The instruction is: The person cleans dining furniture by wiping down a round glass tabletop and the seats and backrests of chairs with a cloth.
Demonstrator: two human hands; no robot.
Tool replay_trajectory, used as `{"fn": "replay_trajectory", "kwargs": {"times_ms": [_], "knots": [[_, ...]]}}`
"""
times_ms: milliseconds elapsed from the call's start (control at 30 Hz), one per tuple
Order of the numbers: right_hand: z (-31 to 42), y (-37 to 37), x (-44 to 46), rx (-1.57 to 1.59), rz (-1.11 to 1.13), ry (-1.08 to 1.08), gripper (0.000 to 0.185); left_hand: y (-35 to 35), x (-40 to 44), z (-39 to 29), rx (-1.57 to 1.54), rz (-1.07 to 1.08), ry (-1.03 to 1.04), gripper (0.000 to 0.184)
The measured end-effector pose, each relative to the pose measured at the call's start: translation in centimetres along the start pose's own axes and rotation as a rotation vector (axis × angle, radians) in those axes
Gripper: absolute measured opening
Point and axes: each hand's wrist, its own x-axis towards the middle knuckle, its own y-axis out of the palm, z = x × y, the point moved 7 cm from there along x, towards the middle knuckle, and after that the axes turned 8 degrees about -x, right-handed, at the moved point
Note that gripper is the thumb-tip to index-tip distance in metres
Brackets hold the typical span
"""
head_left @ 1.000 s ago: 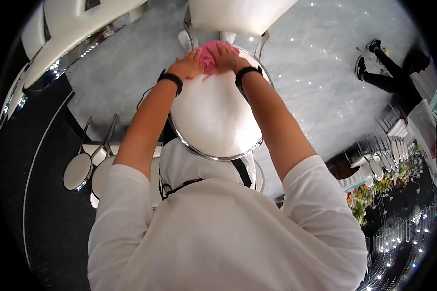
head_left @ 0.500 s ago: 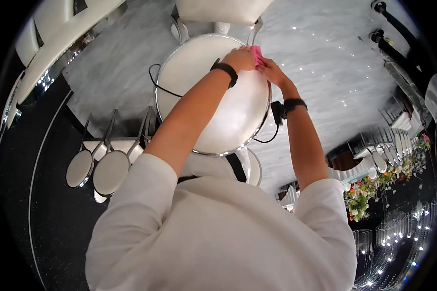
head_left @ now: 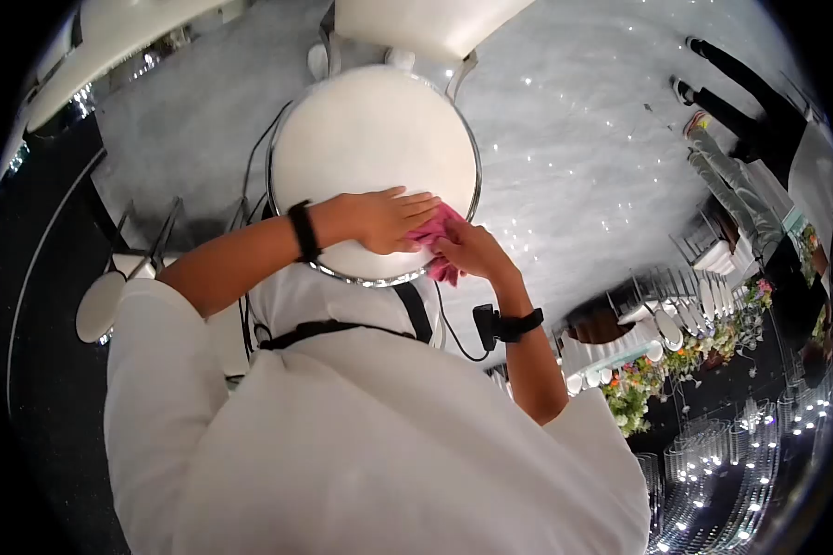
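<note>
A pink cloth (head_left: 442, 222) is bunched at the lower right rim of a round white chair back (head_left: 370, 139) with a shiny metal edge. My left hand (head_left: 384, 222) lies flat on the white surface, fingers stretched out, its fingertips touching the cloth. At the rim, my right hand (head_left: 475, 252) has its fingers closed on the cloth, part of which hangs below the hand. Both wrists wear black bands; a small black device (head_left: 484, 326) with a cable sits at the right one.
Beyond the round back is a white seat (head_left: 426, 23) on metal legs. Similar chairs (head_left: 102, 305) stand at left. At right are rows of white chairs (head_left: 666, 324), flowers (head_left: 634, 398) and lit glass decorations (head_left: 703, 462). People's legs (head_left: 727, 106) show at upper right.
Both hands and the pink cloth have come from the far right rim down toward my body. My left hand has flattened out. More of the people at upper right is in view.
</note>
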Motion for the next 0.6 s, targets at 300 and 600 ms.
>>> {"fn": "replay_trajectory", "kwargs": {"times_ms": [300, 600], "knots": [[13.8, 3.0, 6.0, -0.407, -0.048, -0.388, 0.041, 0.6, -12.9, 5.7, -0.299, -0.225, -0.381, 0.069], [16.9, -2.3, 17.5, -0.940, -0.226, -0.330, 0.039, -3.1, -9.6, 19.4, -0.107, -0.456, -0.621, 0.073]]}}
